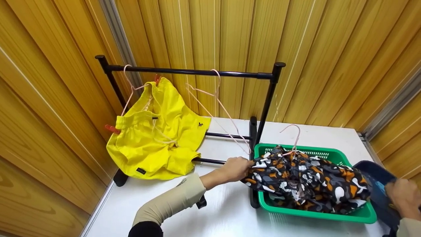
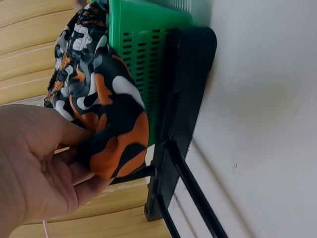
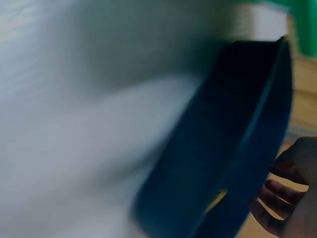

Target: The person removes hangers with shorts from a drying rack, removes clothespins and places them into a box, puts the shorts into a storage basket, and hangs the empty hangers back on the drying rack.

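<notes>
Camouflage-print shorts (image 1: 309, 181), black with orange, white and grey patches, lie bunched over a green basket (image 1: 315, 214). A pink hanger (image 1: 297, 133) rises from their waistband. My left hand (image 1: 235, 169) pinches the left edge of the shorts between thumb and fingers, which the left wrist view shows close up. At the far right, my right hand (image 1: 405, 196) is over a dark blue bin (image 1: 368, 166). In the right wrist view its fingers (image 3: 280, 191) are loosely bent at the bin's rim, with nothing visible between them.
A black rack (image 1: 197, 71) stands behind. Yellow shorts (image 1: 158, 131) hang there from a pink hanger, with red clips (image 1: 112, 128) at the waistband. A bare pink hanger (image 1: 217, 95) hangs beside them. Wood-patterned walls (image 1: 230, 33) enclose the white surface (image 1: 227, 207).
</notes>
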Demonstrator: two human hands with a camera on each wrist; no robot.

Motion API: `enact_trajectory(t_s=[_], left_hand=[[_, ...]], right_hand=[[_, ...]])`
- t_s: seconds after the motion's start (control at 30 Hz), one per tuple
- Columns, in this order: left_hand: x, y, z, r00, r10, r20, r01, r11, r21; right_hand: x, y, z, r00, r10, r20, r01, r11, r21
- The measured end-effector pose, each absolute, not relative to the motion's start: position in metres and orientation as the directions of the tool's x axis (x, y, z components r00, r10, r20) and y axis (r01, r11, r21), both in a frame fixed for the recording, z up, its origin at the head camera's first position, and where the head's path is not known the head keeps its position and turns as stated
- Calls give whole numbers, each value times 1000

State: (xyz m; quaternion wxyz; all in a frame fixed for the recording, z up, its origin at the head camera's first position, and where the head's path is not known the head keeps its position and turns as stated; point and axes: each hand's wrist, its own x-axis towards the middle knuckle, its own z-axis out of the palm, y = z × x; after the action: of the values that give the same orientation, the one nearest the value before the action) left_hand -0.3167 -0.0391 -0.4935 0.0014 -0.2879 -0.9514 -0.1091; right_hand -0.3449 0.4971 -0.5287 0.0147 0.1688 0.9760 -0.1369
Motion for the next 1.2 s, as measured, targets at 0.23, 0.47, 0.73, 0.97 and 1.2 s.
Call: enact_trajectory(t_s=[0.23,0.47,0.73,0.97,1.2], left_hand=[[-323,-23,-503,-846,512,147,525,755,394],[-329,-15,-501,-881,380,281,468,788,400],[-327,-16,-495,-802,355,481,531,793,300],[-321,-19,-493,-757,367,541,572,772,278],[-317,-24,-494,-714,339,612,597,752,280]], right_hand=[[-359,429,-481,-921,-3,389,-174,897,-406],[-350,331,-464,-872,-338,354,-469,783,-408],[-339,291,-466,-874,-325,360,-448,825,-344],[-332,291,-470,-874,-202,442,-387,839,-382],[-337,316,-463,-878,-25,479,-302,805,-512]])
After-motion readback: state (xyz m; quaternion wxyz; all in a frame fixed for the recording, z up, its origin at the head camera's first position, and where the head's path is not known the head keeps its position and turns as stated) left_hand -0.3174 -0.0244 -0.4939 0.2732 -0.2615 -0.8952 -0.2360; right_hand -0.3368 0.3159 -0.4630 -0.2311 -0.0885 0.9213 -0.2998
